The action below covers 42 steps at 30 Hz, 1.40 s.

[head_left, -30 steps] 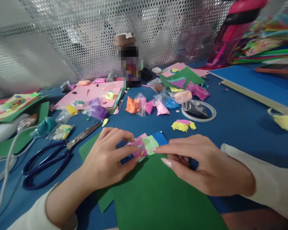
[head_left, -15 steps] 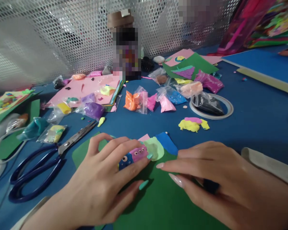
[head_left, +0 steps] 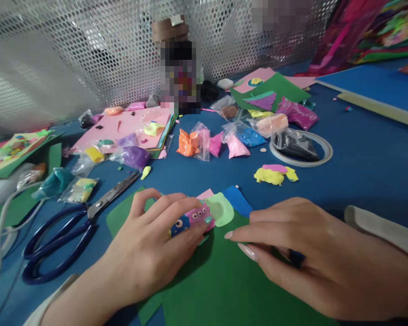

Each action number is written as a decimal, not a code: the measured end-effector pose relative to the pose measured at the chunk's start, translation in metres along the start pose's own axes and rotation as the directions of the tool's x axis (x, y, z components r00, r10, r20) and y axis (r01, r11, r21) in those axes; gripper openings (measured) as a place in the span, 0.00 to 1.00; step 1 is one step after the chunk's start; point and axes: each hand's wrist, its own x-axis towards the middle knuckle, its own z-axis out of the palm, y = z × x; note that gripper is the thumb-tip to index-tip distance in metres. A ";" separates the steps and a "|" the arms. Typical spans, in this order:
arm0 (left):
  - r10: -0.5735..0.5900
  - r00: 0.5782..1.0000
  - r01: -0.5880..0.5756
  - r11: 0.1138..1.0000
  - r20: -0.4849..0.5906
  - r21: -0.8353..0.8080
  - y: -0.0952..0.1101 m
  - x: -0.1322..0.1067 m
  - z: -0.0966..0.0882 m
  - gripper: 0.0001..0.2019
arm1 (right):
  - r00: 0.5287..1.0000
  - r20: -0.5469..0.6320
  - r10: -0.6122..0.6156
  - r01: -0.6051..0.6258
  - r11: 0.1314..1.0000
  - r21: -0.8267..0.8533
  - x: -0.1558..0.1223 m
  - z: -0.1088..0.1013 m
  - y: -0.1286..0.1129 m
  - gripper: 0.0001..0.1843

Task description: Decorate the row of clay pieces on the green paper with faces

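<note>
A green sheet of paper [head_left: 224, 285] lies in front of me with small clay figures on it. My left hand [head_left: 156, 240] rests over them, fingers stretched out and its thumb tucked beside the index finger. Beneath its fingertips shows a purple clay figure [head_left: 197, 213] with several googly eyes; a blue clay figure [head_left: 180, 225] with an eye is partly covered. A flat light-green clay piece [head_left: 222, 209] sits to their right. My right hand [head_left: 299, 249] hovers over or rests on the sheet's right side, index finger and thumb apart. A dark blue patch under its curled fingers is unclear.
Blue-handled scissors [head_left: 78, 226] lie left, near a white cable [head_left: 0, 244]. Behind are bagged clay, including an orange packet [head_left: 187, 142], a tape roll [head_left: 326, 156] and yellow clay [head_left: 270, 175]. A perforated metal panel [head_left: 122, 54] stands at the back.
My left thumb has moved in against the index finger and under it. The left hand has shifted slightly right. My right hand is nearly unchanged.
</note>
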 end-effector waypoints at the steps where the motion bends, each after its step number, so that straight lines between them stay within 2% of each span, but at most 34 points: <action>1: 0.000 1.000 0.000 1.000 -0.011 -0.009 0.000 0.000 -0.001 0.07 | 1.000 0.008 0.002 -0.002 1.000 0.001 0.000 0.000 0.000 0.14; 7: -0.032 0.996 0.025 0.995 -0.079 -0.093 -0.002 -0.002 0.000 0.05 | 0.997 0.082 0.004 -0.005 1.000 0.023 -0.001 -0.001 0.002 0.12; 12: -0.032 0.999 0.029 0.994 -0.026 -0.108 -0.002 -0.002 0.004 0.08 | 0.996 0.088 0.014 -0.016 1.000 0.019 -0.001 -0.001 0.002 0.12; 16: -0.037 0.998 0.030 0.992 -0.052 -0.125 -0.002 -0.004 0.003 0.05 | 0.995 0.098 0.022 -0.024 1.000 0.017 -0.001 -0.001 0.002 0.12; 23: -0.093 0.994 0.080 0.978 -0.060 -0.194 0.000 -0.001 0.004 0.07 | 0.995 0.093 0.026 -0.028 0.999 0.018 -0.001 0.001 0.003 0.12; 32: -0.103 0.995 0.101 0.971 0.002 -0.215 -0.001 0.000 0.004 0.10 | 0.995 0.091 0.033 -0.035 0.999 0.017 -0.002 0.002 0.004 0.12; 42: -0.178 0.984 0.175 0.946 0.013 -0.272 -0.001 0.001 0.001 0.05 | 0.995 0.094 0.029 -0.030 0.999 0.012 -0.004 0.003 0.004 0.12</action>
